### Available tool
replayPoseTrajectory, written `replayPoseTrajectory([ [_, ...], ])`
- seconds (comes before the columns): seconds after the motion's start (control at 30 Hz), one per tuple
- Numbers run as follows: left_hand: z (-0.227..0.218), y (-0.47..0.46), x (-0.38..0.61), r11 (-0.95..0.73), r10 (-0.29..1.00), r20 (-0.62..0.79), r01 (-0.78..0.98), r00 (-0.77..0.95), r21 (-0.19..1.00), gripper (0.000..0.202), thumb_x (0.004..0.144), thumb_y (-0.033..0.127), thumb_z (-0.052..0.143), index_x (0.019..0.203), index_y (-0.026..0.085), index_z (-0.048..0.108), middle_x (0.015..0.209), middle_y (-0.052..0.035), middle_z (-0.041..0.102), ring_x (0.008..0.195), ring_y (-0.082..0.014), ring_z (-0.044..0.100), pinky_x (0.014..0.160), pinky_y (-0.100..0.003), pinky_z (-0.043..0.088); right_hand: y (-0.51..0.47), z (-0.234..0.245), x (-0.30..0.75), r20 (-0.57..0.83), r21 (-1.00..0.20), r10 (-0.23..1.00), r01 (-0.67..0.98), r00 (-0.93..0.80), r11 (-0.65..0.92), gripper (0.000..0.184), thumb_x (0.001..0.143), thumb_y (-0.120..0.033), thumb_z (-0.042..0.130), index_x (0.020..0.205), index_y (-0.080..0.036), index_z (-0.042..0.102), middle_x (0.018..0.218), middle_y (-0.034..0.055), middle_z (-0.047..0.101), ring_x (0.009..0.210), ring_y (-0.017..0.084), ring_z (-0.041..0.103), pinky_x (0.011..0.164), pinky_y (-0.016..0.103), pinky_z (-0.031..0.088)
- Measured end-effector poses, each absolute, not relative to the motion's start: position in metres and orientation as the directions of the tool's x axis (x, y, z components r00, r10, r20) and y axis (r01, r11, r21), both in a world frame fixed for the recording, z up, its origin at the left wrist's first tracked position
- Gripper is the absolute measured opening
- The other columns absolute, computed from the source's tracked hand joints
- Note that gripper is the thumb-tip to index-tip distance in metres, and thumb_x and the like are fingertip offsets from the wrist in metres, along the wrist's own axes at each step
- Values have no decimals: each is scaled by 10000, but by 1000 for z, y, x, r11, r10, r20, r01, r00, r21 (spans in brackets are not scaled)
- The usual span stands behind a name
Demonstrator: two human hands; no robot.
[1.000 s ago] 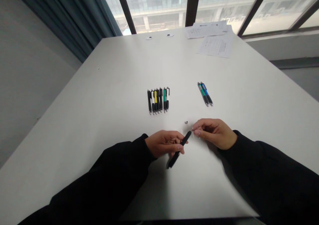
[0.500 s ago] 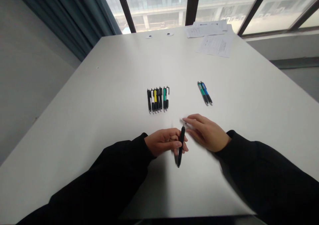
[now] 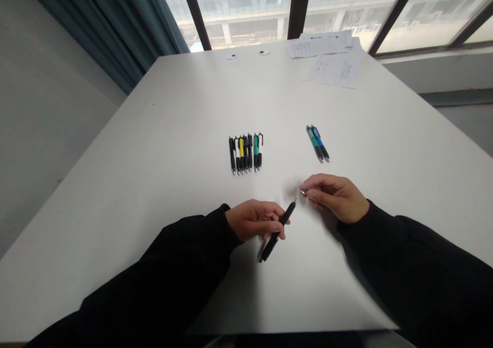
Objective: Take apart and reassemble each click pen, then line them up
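Observation:
My left hand [image 3: 259, 219] grips a black pen [image 3: 274, 237] between thumb and fingers. The pen slants up to the right, its thin bare refill end toward my right hand [image 3: 336, 196]. Between the right thumb and fingertips is a small silver pen tip [image 3: 303, 193], pinched just apart from the pen's end. Beyond my hands lies a row of several pens [image 3: 245, 154] side by side, with black, white, yellow and green barrels. Further right, a green pen [image 3: 315, 143] and a blue pen [image 3: 321, 143] lie together at a slant.
Printed sheets of paper [image 3: 333, 70] lie at the far right of the white table [image 3: 192, 112]. Two small whitish pieces are near its far edge. Behind are windows and a blue-grey curtain [image 3: 111, 24] at the left.
My right hand has moved slightly right and now pinches the silver tip, which shows clearly. The black pen in my left hand has turned from near upright to slanting right.

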State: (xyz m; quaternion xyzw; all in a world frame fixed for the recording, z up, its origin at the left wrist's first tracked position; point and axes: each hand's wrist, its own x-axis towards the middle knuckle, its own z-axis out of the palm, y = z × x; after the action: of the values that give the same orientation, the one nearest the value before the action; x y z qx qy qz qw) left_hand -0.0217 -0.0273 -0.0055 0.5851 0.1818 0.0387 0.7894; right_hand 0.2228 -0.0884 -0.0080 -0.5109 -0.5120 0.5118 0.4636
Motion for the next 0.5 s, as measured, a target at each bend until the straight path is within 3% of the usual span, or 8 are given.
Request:
replayPoseTrajectory([
  [0.3,-7,-24,-25,268,234,-242,176,942,947,411,873,458,634,1052,90,614,803,-91,691,525,-68,521,509,-191,426,-92,-2,217,-89,-996,987,15,-136,-88,267,773,-402,749,874,-156,724,619,18,588,507,107,457,448,251,332],
  [0.5,-6,-25,-24,255,260,-282,216,923,942,441,847,495,651,1019,89,621,764,-76,682,507,-69,516,488,-192,415,-91,-1,215,-86,-996,982,41,-170,-80,314,775,-446,734,872,-148,715,562,-20,501,495,93,389,447,247,286],
])
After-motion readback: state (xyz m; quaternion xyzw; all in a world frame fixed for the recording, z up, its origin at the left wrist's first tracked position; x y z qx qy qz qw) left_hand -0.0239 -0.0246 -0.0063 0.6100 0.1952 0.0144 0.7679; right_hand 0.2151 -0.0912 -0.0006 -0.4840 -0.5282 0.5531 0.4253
